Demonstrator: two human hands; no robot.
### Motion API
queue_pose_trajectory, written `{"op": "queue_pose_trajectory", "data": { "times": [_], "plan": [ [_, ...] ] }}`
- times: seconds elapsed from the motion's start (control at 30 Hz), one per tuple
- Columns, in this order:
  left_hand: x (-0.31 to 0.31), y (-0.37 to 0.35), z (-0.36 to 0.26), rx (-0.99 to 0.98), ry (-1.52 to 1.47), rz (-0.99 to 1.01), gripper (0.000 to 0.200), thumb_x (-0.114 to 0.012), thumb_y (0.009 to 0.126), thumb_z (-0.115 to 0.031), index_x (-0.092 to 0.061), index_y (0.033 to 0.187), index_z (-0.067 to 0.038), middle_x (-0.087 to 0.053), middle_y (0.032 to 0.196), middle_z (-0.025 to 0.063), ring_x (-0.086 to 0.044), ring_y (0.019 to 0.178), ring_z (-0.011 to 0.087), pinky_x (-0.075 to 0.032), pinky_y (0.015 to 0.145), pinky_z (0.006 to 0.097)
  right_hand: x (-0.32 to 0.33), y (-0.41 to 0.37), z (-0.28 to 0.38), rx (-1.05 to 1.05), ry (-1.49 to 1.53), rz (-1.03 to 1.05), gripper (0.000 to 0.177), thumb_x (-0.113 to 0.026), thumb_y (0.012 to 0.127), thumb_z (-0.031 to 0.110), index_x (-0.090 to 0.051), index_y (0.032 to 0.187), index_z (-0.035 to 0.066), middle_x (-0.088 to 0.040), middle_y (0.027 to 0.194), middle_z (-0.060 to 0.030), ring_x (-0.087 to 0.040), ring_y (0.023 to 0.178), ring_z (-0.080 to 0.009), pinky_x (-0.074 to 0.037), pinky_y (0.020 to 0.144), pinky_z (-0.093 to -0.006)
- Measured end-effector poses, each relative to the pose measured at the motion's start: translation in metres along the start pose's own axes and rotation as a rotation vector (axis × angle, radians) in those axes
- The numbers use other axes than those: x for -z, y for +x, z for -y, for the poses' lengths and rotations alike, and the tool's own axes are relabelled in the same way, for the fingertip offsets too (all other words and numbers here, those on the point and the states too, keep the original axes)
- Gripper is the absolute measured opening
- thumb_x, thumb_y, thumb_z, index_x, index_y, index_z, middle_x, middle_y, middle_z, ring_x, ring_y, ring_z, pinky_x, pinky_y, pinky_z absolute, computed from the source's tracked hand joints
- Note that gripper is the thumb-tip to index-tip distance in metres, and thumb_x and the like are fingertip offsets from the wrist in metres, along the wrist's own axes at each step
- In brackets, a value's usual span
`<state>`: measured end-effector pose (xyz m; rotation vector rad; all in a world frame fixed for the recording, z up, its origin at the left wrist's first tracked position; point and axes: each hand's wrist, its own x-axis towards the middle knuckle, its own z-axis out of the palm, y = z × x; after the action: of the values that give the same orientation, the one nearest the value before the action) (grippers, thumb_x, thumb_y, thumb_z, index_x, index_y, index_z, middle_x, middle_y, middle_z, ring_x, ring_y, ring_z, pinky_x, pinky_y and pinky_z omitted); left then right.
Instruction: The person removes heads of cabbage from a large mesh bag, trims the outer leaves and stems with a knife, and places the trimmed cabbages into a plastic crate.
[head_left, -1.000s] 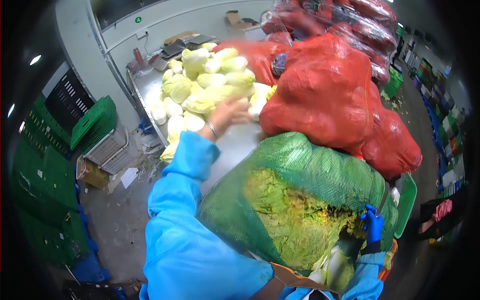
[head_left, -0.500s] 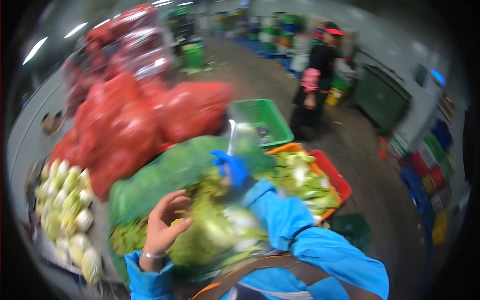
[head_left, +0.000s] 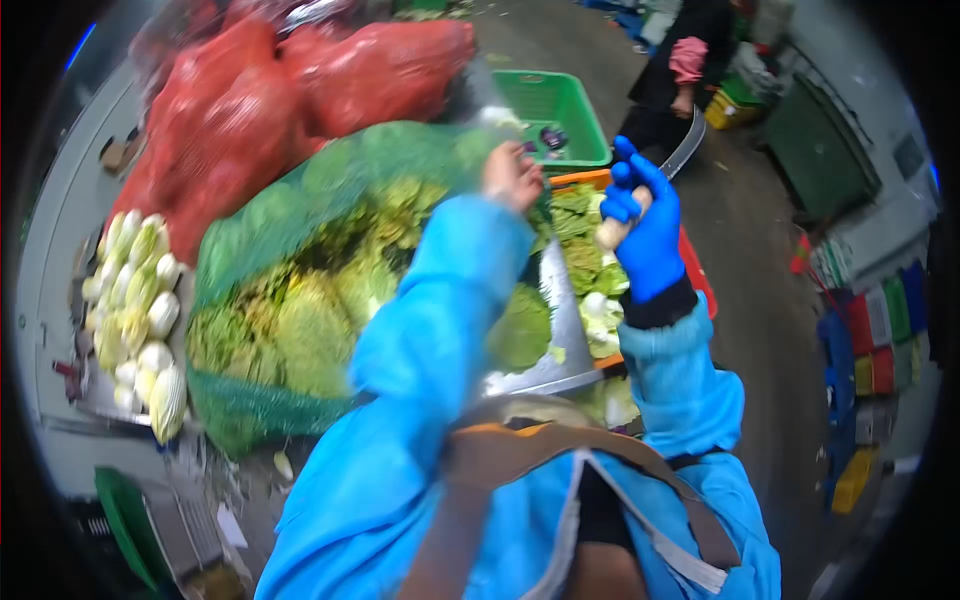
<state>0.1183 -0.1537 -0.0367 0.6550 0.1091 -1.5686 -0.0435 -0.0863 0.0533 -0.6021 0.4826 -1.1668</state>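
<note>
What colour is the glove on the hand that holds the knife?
Blue: the glove on the right hand holding the knife, clearest in the head view.

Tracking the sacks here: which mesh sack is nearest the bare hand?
The green mesh sack, right by the left hand; the red sacks lie farther off, behind it.

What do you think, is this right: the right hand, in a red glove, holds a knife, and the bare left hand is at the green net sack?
No: the glove on the right hand is blue, not red, as the head view shows. It does hold the knife, and the bare left hand is at the green net sack.
</note>
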Motion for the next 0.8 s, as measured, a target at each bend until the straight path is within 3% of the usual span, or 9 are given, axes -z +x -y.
{"op": "queue_pose_trajectory", "data": {
  "times": [0.17,0.3,0.37,0.4,0.47,0.63,0.7,0.77,0.8],
  "plan": [
    [-0.015,0.053,0.023,-0.047,-0.014,0.026,0.019,-0.049,0.081,-0.017,-0.043,0.095,-0.006,-0.045,0.079,0.0072,-0.046,0.06,0.0211,-0.039,0.047,0.029,-0.032,-0.07,-0.061,-0.195,-0.604,0.251,0.025,-0.055,0.082,0.018,-0.058,0.099,0.001,-0.053,0.055,-0.0026,-0.046,0.04,-0.01,-0.033,0.039,-0.0205],
    [-0.008,0.033,0.025,-0.227,0.24,-0.123,0.016,-0.052,0.081,-0.02,-0.048,0.09,-0.007,-0.045,0.075,0.007,-0.045,0.057,0.0191,-0.036,0.044,0.0303,0.032,-0.013,-0.006,0.082,-0.051,0.07,0.026,-0.052,0.083,0.023,-0.059,0.099,0.004,-0.057,0.066,-0.0004,-0.048,0.046,-0.0086,-0.036,0.042,-0.0209],
    [-0.004,-0.009,0.048,-0.379,0.615,0.152,0.02,-0.053,0.082,-0.02,-0.048,0.063,-0.014,-0.039,0.051,-0.0031,-0.037,0.042,0.0117,-0.033,0.045,0.0254,0.131,0.029,0.032,-0.021,0.265,0.397,0.022,-0.049,0.084,0.019,-0.059,0.099,0.005,-0.058,0.081,-0.0016,-0.048,0.048,-0.0117,-0.038,0.044,-0.0241],
    [-0.006,-0.021,0.068,-0.304,0.637,0.224,0.016,-0.055,0.082,-0.023,-0.051,0.07,-0.013,-0.038,0.051,-0.0038,-0.036,0.042,0.0117,-0.033,0.044,0.0264,0.174,0.057,0.024,0.458,0.152,0.032,0.02,-0.048,0.085,0.016,-0.059,0.098,0.006,-0.056,0.087,-0.0027,-0.049,0.057,-0.0125,-0.038,0.05,-0.0276],
    [-0.038,-0.078,0.078,0.152,0.295,0.239,0.013,-0.056,0.082,-0.024,-0.05,0.083,-0.012,-0.04,0.054,-0.0026,-0.038,0.044,0.012,-0.033,0.044,0.0263,0.219,0.068,0.017,0.411,0.255,0.084,0.021,-0.045,0.086,0.016,-0.058,0.098,0.005,-0.058,0.091,-0.0039,-0.051,0.066,-0.0107,-0.041,0.059,-0.0238],
    [-0.023,-0.039,0.037,0.039,0.091,-0.024,0.007,-0.051,0.082,-0.017,-0.052,0.086,-0.012,-0.043,0.057,-0.0015,-0.036,0.044,0.0116,-0.031,0.043,0.0256,0.113,0.018,0.013,0.233,0.397,-0.018,0.022,-0.047,0.083,0.02,-0.062,0.096,0.008,-0.065,0.091,-0.0026,-0.044,0.049,-0.0052,-0.036,0.046,-0.0178],
    [-0.024,-0.081,0.067,-0.289,0.597,0.386,0.013,-0.048,0.082,-0.015,-0.054,0.093,-0.009,-0.041,0.053,-0.0054,-0.031,0.039,0.0064,-0.027,0.038,0.0233,0.152,0.047,0.019,0.233,0.462,-0.069,0.021,-0.047,0.083,0.02,-0.062,0.094,0.01,-0.065,0.089,-0.0019,-0.044,0.049,-0.0048,-0.036,0.046,-0.019],
    [-0.031,-0.13,0.092,-0.139,1.263,0.764,0.033,-0.054,0.08,-0.007,-0.056,0.113,-0.01,-0.046,0.058,-0.008,-0.036,0.046,0.0007,-0.029,0.04,0.0182,0.228,0.072,0.006,0.173,0.584,-0.009,0.02,-0.046,0.083,0.021,-0.062,0.09,0.013,-0.064,0.083,0.0022,-0.043,0.049,-0.0042,-0.033,0.044,-0.0222],
    [-0.023,-0.14,0.101,0.107,1.4,1.006,0.04,-0.059,0.08,-0.008,-0.054,0.12,-0.012,-0.051,0.064,-0.0063,-0.038,0.048,0.0003,-0.031,0.042,0.0173,0.207,0.066,0.01,0.184,0.477,-0.239,0.014,-0.051,0.083,0.027,-0.057,0.073,0.019,-0.044,0.053,0.0082,-0.033,0.039,-0.0071,-0.028,0.036,-0.0254]
  ]
}}
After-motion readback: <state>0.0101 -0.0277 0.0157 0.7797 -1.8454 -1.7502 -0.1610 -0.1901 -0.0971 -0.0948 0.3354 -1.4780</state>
